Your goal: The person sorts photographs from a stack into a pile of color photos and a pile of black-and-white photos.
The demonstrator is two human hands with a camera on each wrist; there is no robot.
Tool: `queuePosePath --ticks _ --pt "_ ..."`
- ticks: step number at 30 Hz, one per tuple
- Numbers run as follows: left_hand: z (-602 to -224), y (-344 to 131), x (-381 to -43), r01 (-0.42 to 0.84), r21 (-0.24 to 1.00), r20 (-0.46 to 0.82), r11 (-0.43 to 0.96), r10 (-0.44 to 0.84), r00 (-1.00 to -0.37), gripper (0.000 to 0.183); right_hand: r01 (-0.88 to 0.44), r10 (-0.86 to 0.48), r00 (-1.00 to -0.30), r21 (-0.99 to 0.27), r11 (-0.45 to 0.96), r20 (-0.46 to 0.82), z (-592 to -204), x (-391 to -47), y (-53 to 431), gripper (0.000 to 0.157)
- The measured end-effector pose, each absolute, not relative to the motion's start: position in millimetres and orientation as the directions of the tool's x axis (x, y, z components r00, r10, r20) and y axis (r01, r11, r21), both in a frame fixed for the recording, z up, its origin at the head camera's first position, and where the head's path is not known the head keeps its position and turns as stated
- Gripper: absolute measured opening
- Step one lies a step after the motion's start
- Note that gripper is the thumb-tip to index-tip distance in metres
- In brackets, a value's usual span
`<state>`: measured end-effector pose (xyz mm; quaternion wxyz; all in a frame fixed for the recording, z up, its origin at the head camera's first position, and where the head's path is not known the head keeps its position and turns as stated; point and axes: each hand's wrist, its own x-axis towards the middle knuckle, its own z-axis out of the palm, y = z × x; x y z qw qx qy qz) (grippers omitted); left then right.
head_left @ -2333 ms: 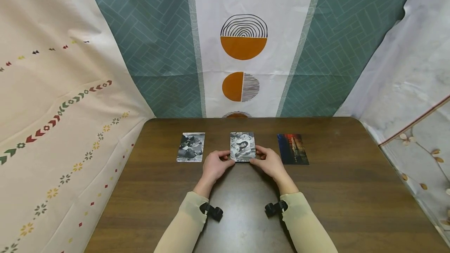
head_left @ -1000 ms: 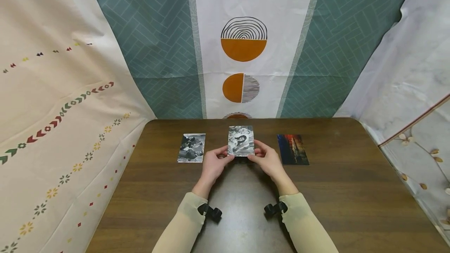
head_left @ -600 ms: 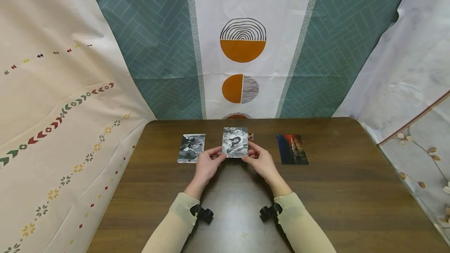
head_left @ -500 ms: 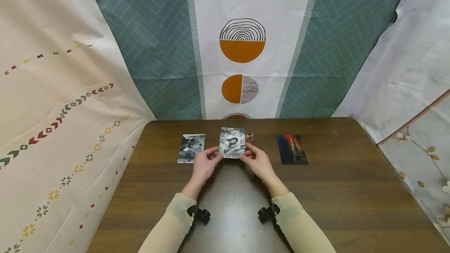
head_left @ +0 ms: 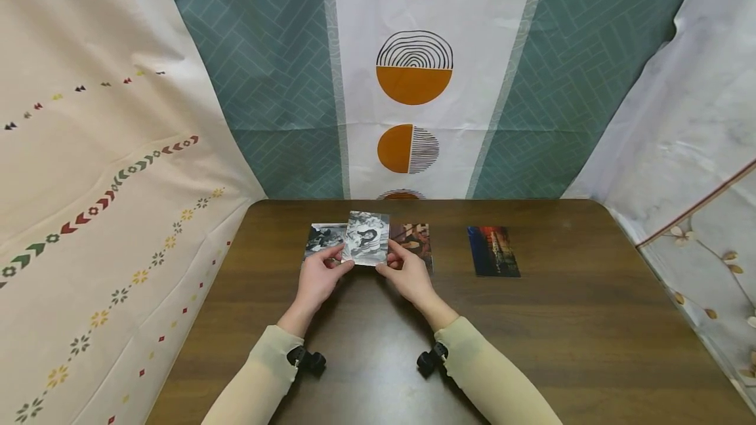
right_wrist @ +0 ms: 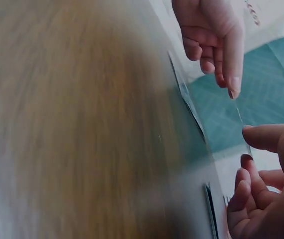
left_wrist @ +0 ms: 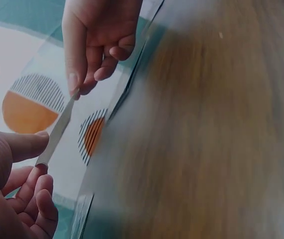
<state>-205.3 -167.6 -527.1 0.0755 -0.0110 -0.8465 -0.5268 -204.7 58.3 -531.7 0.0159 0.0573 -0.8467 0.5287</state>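
Nearest to me, two pale sleeves [head_left: 496,372] lie over the brown wooden table [head_left: 378,340], a black device [head_left: 310,361] at my left wrist and a matching one [head_left: 432,359] at my right. The table top carries three flat picture cards; a fourth is in my hands.

My left hand [head_left: 315,274] pinches the lower left corner of the held card [head_left: 366,238] between thumb and fingers. My right hand [head_left: 410,275] pinches the lower right corner in the same way. The card is raised clear of the table, its black-and-white print facing me (both wrist views show it nearly edge-on).

Beneath and beyond the hands, a black-and-white card [head_left: 323,237] lies to the left, partly hidden by the held card and my left hand. A reddish-brown card [head_left: 418,238] lies to the right of the held card, partly covered by it and by my right hand. Further right, well apart, a dark blue and red card [head_left: 495,251] lies in full view.

Behind the table's far edge hangs a green and white cloth [head_left: 283,71] with orange half-circles; a cream patterned cloth [head_left: 77,169] hangs at left, a whitish one [head_left: 703,103] at right.
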Motion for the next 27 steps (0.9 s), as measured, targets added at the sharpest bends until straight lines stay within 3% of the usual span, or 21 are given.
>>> queuePosePath --ticks 18,27 --pt "-540 -228 -206 0.025 0.840 0.122 0.541 -0.144 -0.982 0.055 -0.126 -0.114 -0.990 -0.884 0.450 0.083 -539 -219 -14 0.068" --pt "-539 -251 -208 -0.047 0.825 0.041 0.563 -0.143 -0.989 0.057 -0.121 -0.137 -0.989 -0.854 0.506 0.059 -539 -224 -39 0.069"
